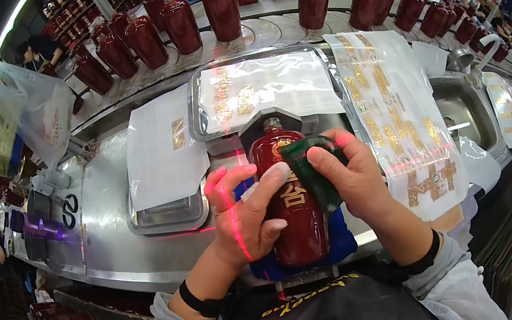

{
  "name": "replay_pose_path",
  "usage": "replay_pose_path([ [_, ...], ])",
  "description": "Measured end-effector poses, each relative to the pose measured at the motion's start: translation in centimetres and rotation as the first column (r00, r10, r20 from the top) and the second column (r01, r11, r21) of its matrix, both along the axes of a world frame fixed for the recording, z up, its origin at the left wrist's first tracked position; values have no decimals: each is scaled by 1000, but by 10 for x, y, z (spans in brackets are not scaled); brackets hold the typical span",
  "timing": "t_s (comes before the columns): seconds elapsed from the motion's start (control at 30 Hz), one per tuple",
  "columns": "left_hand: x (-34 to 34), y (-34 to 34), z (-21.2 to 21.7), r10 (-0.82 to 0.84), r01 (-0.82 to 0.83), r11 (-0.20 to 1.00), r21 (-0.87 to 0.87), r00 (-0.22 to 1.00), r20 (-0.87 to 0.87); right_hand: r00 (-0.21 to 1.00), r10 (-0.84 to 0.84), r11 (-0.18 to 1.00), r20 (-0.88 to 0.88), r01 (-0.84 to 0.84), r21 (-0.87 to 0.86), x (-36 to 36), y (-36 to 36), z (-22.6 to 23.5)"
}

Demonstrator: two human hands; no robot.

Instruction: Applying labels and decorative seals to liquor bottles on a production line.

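Left hand [241, 211] loosely spread, touching glossy, round-shouldered bottle [303, 238]; right hand [354, 172] pinches smooth green sheet [322, 191], partly hiding gold lettering [294, 196].

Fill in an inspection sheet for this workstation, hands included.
Surface: metal worktop, shiny, partly covered by trays and sheets.
Job's things: dark red bottle, neck pointing away from the person, blue cloth beneath; flexible green piece against its front.
Clutter: white sheet at left; sheet with gold markings at right; plastic bag far left.
Left hand: fingers spread, index fingertip at the bottle.
Right hand: pinches the green piece.
Cables: none certain; black looped item at left, kind unclear.
Surroundings: conveyor with more bottles; sink at right; other people beyond.
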State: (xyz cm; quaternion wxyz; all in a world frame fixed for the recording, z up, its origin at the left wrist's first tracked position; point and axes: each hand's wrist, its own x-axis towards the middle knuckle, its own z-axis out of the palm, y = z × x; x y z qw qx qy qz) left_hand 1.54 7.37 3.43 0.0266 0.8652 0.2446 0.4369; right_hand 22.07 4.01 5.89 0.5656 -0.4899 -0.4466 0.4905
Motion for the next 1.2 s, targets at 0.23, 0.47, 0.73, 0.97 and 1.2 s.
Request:
replay_pose_path([
  [0.23,2,-6,-9,7,8,991,-136,994,108,997,-82,991,-15,79,-109,18,2,-12],
  [0.47,2,-20,-15,97,55,907,-417,937,335,355,-248,633,901,-644,429,5,-13,49],
  [0.73,-8,-30,-23,121,7,923,-386,944,306,299,-313,585,902,-687,431,-6,11,71],
  [0.97,-10,-26,-10,81,-40,974,-224,981,174,959,180,983,219,-186,5,10,-21,34],
  [1.2,0,-20,-8,18,-19,998,-56,1000,-14,1000,-3,993,-6,2,-114,8,-21,-16],
])
